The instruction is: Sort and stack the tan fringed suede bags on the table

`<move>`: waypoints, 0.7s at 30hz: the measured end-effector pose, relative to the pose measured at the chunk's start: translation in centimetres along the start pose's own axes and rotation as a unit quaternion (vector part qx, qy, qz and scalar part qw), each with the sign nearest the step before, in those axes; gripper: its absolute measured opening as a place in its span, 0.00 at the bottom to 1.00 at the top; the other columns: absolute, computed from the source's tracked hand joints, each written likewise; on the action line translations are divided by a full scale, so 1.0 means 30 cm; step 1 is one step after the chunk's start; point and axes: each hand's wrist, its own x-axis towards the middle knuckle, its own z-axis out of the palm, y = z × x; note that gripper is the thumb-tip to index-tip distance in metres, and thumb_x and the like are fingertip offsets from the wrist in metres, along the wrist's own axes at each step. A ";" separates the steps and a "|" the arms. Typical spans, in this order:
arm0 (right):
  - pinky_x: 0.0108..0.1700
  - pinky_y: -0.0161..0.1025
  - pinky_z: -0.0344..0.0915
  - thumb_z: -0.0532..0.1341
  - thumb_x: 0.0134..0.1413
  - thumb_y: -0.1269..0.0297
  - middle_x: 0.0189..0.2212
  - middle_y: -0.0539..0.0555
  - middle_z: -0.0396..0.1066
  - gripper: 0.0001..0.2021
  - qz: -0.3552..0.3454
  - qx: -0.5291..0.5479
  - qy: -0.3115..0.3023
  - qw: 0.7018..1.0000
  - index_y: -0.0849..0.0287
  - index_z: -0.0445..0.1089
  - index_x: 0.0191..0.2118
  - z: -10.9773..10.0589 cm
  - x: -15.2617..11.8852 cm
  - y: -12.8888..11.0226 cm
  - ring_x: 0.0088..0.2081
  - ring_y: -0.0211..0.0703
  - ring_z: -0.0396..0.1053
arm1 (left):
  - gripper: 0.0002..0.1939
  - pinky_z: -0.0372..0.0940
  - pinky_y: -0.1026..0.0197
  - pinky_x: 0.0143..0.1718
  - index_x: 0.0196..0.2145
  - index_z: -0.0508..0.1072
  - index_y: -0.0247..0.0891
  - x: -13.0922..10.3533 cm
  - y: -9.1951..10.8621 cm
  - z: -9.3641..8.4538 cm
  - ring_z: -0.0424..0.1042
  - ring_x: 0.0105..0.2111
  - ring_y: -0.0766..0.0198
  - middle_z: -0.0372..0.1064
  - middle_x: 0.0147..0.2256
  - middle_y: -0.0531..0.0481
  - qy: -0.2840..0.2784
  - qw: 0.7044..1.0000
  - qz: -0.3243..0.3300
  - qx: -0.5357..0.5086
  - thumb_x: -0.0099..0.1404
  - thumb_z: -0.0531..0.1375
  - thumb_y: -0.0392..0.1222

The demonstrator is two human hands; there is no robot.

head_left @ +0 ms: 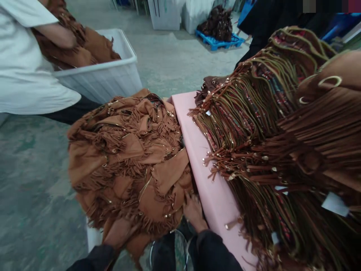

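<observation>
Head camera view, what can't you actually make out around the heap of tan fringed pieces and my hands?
- Left hand: fingers buried under the heap of tan fringed pieces, so its grip is hidden.
- Right hand: fingertips tucked into the heap beside the pink table.
- What bears the heap: covered by it.
- Co-worker's hands: hidden in brown pieces over the white bin.
- Fringed stack: cut off by the right edge.
</observation>
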 end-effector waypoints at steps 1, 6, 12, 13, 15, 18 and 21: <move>0.57 0.48 0.63 0.52 0.61 0.69 0.55 0.64 0.69 0.28 0.004 0.005 0.011 1.000 0.59 0.59 0.66 -0.045 -0.013 -0.021 0.56 0.54 0.67 | 0.23 0.64 0.48 0.54 0.50 0.76 0.39 -0.018 0.025 -0.037 0.72 0.52 0.47 0.72 0.54 0.36 -0.001 1.000 -0.001 0.003 0.66 0.53 0.52; 0.67 0.59 0.47 0.55 0.62 0.63 0.65 0.61 0.58 0.30 -0.155 0.030 0.123 0.980 0.52 0.54 0.68 -0.157 -0.053 -0.285 0.66 0.58 0.52 | 0.31 0.48 0.39 0.65 0.61 0.67 0.36 -0.038 0.194 -0.142 0.58 0.63 0.40 0.61 0.62 0.32 0.090 0.995 -0.029 0.028 0.64 0.56 0.52; 0.65 0.72 0.35 0.66 0.51 0.57 0.66 0.63 0.58 0.30 -0.293 -0.031 -0.035 0.955 0.49 0.65 0.61 0.048 0.021 -0.432 0.69 0.67 0.45 | 0.37 0.55 0.39 0.58 0.68 0.56 0.42 0.001 0.174 -0.099 0.60 0.60 0.39 0.60 0.62 0.33 0.055 0.993 -0.107 0.005 0.62 0.57 0.44; 0.65 0.72 0.34 0.65 0.52 0.59 0.65 0.63 0.60 0.28 -0.277 -0.055 -0.037 0.959 0.50 0.66 0.60 0.070 0.042 -0.386 0.69 0.66 0.46 | 0.40 0.55 0.40 0.58 0.69 0.53 0.41 -0.022 0.143 -0.084 0.61 0.59 0.40 0.60 0.62 0.34 0.055 0.993 -0.103 0.004 0.61 0.57 0.44; 0.66 0.70 0.34 0.60 0.56 0.63 0.62 0.63 0.64 0.24 -0.245 -0.104 -0.022 0.964 0.52 0.68 0.59 0.086 0.083 -0.255 0.68 0.62 0.49 | 0.38 0.54 0.42 0.60 0.69 0.53 0.39 -0.090 0.080 -0.050 0.62 0.59 0.43 0.62 0.61 0.35 0.051 0.994 -0.100 0.001 0.63 0.56 0.44; 0.67 0.68 0.35 0.54 0.60 0.61 0.61 0.65 0.66 0.22 -0.252 -0.151 -0.027 0.956 0.55 0.71 0.58 0.087 0.142 -0.041 0.67 0.62 0.52 | 0.32 0.52 0.42 0.62 0.66 0.60 0.39 -0.189 0.010 0.005 0.61 0.60 0.42 0.63 0.61 0.36 0.041 0.993 -0.109 -0.032 0.66 0.55 0.49; 0.68 0.66 0.40 0.51 0.57 0.69 0.61 0.63 0.66 0.25 -0.270 -0.164 -0.021 0.949 0.55 0.71 0.58 0.121 0.186 0.089 0.67 0.61 0.54 | 0.33 0.52 0.42 0.63 0.64 0.62 0.40 -0.230 -0.016 0.025 0.61 0.60 0.42 0.64 0.61 0.37 0.025 0.991 -0.106 -0.072 0.64 0.57 0.52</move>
